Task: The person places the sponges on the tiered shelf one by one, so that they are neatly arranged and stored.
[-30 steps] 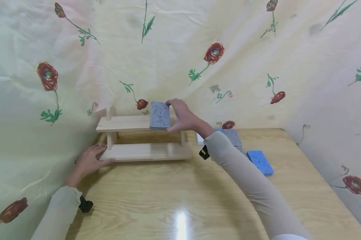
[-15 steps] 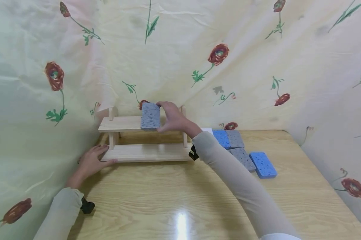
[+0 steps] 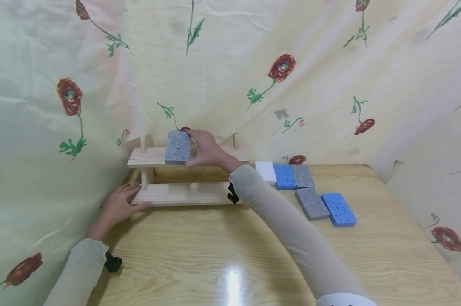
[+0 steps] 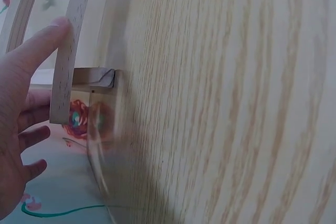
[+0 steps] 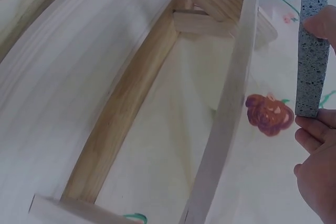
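Observation:
My right hand (image 3: 207, 149) pinches a grey speckled sponge (image 3: 178, 147) between thumb and fingertips, its broad face toward me in the head view. It is held over the upper board of a two-tier wooden shelf (image 3: 150, 157). From the right wrist view, the sponge (image 5: 312, 56) appears edge-on, apart from the shelf's board (image 5: 223, 114). My left hand (image 3: 120, 207) grips the left end of the lower board, thumb along the front edge and fingers around the end. In the left wrist view the thumb (image 4: 44, 43) presses the board's edge (image 4: 65, 72).
Right of the shelf, a white block (image 3: 266, 173), a blue sponge (image 3: 285, 177) and a grey sponge (image 3: 302, 176) lie side by side. Nearer are another grey sponge (image 3: 312, 204) and a blue one (image 3: 339, 209). Flowered cloth (image 3: 215, 76) hangs close behind the wooden table (image 3: 184, 255).
My right hand has carried the grey sponge leftward along the upper board. The sleeve has moved off the sponges on the right, which now show fully. The left hand stays at the shelf end.

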Available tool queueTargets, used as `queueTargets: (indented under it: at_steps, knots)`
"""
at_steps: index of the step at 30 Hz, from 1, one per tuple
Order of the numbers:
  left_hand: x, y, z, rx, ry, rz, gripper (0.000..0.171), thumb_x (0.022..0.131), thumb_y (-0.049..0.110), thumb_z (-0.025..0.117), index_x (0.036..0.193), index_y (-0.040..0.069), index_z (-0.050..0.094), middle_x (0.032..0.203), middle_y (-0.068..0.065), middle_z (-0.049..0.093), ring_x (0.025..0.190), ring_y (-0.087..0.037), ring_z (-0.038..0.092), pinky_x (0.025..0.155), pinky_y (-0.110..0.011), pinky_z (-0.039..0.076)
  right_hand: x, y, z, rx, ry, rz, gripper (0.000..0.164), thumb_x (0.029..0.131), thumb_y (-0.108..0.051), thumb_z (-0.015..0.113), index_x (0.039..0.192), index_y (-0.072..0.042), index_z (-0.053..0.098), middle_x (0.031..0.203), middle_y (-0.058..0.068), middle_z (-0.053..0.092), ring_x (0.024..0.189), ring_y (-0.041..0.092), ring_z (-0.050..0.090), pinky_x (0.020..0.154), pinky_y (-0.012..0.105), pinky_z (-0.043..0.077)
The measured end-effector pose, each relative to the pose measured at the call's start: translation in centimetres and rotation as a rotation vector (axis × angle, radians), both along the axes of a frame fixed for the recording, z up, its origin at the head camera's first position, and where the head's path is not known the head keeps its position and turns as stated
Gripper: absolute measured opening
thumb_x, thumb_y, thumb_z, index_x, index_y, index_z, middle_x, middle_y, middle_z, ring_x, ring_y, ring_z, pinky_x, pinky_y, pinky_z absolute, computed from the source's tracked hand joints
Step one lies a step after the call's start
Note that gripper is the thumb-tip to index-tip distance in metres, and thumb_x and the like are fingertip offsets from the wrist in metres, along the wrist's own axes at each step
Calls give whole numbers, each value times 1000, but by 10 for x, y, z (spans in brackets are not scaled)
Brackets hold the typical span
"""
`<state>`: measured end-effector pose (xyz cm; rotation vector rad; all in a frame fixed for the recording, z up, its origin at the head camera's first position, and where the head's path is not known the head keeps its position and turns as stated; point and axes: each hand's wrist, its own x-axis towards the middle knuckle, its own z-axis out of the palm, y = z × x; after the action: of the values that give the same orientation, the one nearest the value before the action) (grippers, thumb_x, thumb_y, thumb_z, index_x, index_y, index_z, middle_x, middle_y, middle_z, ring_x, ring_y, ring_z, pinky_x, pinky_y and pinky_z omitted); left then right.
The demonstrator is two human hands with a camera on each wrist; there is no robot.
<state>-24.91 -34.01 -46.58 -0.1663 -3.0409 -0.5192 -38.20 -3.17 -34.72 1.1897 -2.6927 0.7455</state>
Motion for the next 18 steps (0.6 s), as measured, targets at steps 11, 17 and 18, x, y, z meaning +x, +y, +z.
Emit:
queueTargets:
  at_steps: [11,17,18]
  knots:
    - [-1,-1,0,-15,-4,4,97,85,70,68,148,-1,49,155,-31,42,144,-54,35,110,-77,29,7,-23,-2,39,-101,-40,114,75,-41,83,162,-2,20,164,14,32,152,29,29,128,46,16]
    - [0,-1,-1,-9,14,-5,95,85,69,68,148,0,50,154,-29,43,143,-54,36,109,-77,29,6,-27,-8,52,-122,-62,113,78,-42,82,163,-4,18,166,14,29,153,29,27,128,48,16]
    - [0,-1,-1,-7,19,-6,95,85,69,69,148,0,51,154,-29,44,143,-54,36,109,-77,30,6,-28,-10,52,-123,-63,113,78,-42,81,163,-4,18,165,14,30,153,29,27,128,48,16]
